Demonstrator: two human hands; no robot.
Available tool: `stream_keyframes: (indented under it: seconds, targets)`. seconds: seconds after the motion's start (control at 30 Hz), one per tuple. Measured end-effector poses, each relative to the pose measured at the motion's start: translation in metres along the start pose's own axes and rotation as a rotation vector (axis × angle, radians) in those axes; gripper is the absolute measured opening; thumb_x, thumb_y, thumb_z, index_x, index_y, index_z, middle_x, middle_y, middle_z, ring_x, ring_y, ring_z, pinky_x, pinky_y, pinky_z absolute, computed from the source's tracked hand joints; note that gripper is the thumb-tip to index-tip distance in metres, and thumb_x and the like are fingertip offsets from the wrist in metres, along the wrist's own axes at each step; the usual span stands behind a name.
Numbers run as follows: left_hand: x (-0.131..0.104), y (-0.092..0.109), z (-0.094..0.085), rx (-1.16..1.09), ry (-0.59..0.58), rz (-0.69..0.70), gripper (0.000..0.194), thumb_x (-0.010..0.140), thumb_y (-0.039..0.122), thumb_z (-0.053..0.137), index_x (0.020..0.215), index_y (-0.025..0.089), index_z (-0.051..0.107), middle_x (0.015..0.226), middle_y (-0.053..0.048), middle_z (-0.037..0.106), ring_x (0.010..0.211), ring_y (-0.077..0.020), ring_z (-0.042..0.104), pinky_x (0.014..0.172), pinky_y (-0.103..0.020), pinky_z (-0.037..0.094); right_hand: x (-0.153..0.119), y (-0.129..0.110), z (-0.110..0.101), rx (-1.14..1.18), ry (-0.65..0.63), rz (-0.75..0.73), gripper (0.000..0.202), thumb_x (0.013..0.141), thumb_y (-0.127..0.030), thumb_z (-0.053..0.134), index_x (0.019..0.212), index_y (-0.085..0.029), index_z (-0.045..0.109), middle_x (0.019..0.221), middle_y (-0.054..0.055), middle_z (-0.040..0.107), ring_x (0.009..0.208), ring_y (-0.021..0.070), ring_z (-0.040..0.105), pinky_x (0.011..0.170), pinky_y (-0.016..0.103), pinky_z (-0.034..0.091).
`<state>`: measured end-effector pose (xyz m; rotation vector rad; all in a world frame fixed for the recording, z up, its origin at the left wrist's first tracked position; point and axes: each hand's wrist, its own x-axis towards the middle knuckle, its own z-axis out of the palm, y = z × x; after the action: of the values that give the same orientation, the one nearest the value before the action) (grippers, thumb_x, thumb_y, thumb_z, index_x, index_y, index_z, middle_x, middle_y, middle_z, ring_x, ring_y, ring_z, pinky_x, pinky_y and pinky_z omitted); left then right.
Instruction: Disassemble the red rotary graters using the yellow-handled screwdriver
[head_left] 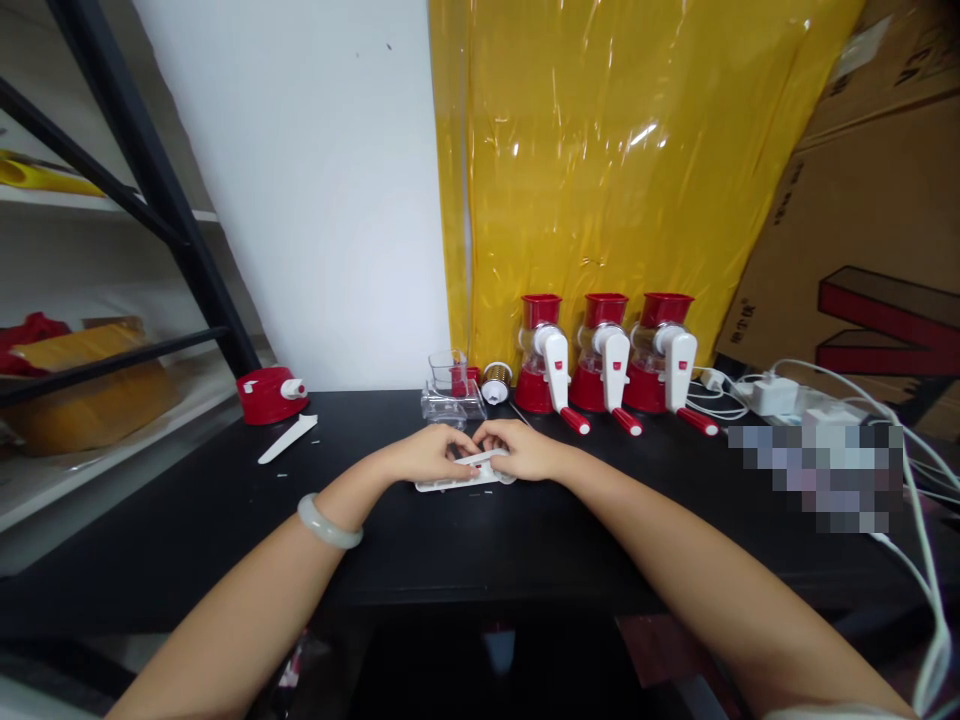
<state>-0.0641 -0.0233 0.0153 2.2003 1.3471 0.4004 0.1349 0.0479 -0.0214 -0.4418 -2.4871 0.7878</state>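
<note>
Both of my hands rest low over the black table, on a long white plastic crank arm (439, 485) that lies nearly flat. My left hand (431, 453) grips its left and middle part, thumb along the top. The fingers of my right hand (521, 450) are closed on its right end. A small dark red spot shows on the arm between the thumbs; the fingertips partly hide it. Just behind my hands are clear plastic housings (452, 402) and a metal grater drum (496, 383).
Three red and white rotary graters (541, 350) stand at the back right. A red base (271, 395) and a white flat strip (289, 440) lie at the left. White cables and a charger (775, 395) cover the right side. Black shelf posts (187, 240) rise at the left.
</note>
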Motion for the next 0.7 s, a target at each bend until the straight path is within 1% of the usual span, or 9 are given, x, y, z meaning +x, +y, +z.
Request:
stream_keyframes:
  seconds: [0.1,0.17,0.23,0.3,0.33,0.4,0.5,0.6,0.7]
  targets:
    - [0.000,0.000,0.000,-0.013,0.009,-0.017,0.034,0.075,0.041,0.066,0.098,0.018,0.074,0.073,0.000,0.067,0.059,-0.0111,0.050,0.055,-0.021,0.034,0.002,0.001,-0.001,0.001,0.062,-0.048,0.028,0.070,-0.007,0.054,0.094,-0.017,0.064,0.085,0.001,0.059,0.075,0.0130,0.056,0.071,0.026,0.045]
    - [0.000,0.000,0.000,-0.019,0.008,-0.020,0.034,0.074,0.041,0.066,0.097,0.017,0.074,0.071,0.000,0.066,0.058,-0.0113,0.050,0.055,-0.022,0.034,0.003,0.002,-0.001,-0.023,0.078,-0.074,0.028,0.071,-0.007,0.053,0.095,-0.017,0.065,0.089,0.003,0.061,0.079,0.0144,0.057,0.076,0.028,0.046]
    - [0.000,0.000,-0.001,-0.020,-0.002,-0.021,0.034,0.074,0.040,0.066,0.099,0.017,0.074,0.072,0.000,0.067,0.058,-0.0113,0.051,0.055,-0.022,0.035,0.003,0.002,0.000,-0.034,0.079,-0.071,0.024,0.076,-0.010,0.052,0.095,-0.017,0.065,0.093,0.005,0.064,0.084,0.0161,0.059,0.080,0.031,0.046]
    - [-0.001,0.000,-0.002,-0.019,0.001,-0.022,0.034,0.074,0.040,0.067,0.099,0.018,0.074,0.074,0.000,0.069,0.058,-0.0110,0.052,0.055,-0.021,0.036,0.003,0.003,0.000,0.015,0.085,-0.039,0.020,0.086,-0.019,0.048,0.097,-0.018,0.065,0.095,0.006,0.067,0.089,0.0176,0.061,0.083,0.033,0.046]
    - [-0.001,0.000,-0.003,-0.023,0.012,-0.022,0.034,0.074,0.039,0.068,0.099,0.018,0.074,0.076,-0.001,0.069,0.058,-0.0109,0.052,0.055,-0.021,0.036,0.003,0.005,0.001,0.062,0.093,-0.014,0.023,0.091,-0.026,0.045,0.099,-0.018,0.065,0.096,0.006,0.068,0.090,0.0182,0.062,0.085,0.034,0.046]
    - [-0.003,0.001,-0.007,-0.046,0.030,-0.014,0.032,0.073,0.038,0.069,0.098,0.018,0.074,0.078,-0.001,0.070,0.059,-0.0106,0.054,0.055,-0.021,0.038,0.004,0.010,0.003,0.190,0.114,0.046,0.039,0.096,-0.044,0.036,0.104,-0.018,0.064,0.096,0.008,0.069,0.091,0.0190,0.064,0.087,0.036,0.047]
    - [-0.005,0.000,-0.012,-0.111,0.022,-0.012,0.029,0.074,0.036,0.069,0.096,0.017,0.073,0.075,-0.001,0.069,0.057,-0.0095,0.055,0.053,-0.020,0.040,0.007,0.019,0.006,0.378,0.133,0.131,0.064,0.092,-0.065,0.025,0.111,-0.017,0.062,0.096,0.009,0.070,0.092,0.0205,0.066,0.088,0.038,0.048]
    - [-0.006,-0.001,-0.016,-0.243,-0.014,-0.052,0.032,0.076,0.039,0.069,0.096,0.015,0.069,0.076,-0.002,0.067,0.054,-0.0083,0.057,0.050,-0.019,0.042,0.009,0.024,0.007,0.419,0.145,0.186,0.079,0.086,-0.076,0.017,0.114,-0.016,0.062,0.097,0.011,0.070,0.095,0.0228,0.065,0.092,0.042,0.046]
    - [-0.008,0.003,-0.021,-0.366,-0.041,-0.112,0.037,0.077,0.046,0.067,0.097,0.015,0.063,0.079,-0.003,0.066,0.051,-0.0088,0.059,0.047,-0.019,0.043,0.008,0.023,0.007,0.416,0.137,0.206,0.082,0.083,-0.079,0.019,0.115,-0.017,0.063,0.107,0.011,0.068,0.100,0.0240,0.064,0.095,0.043,0.045]
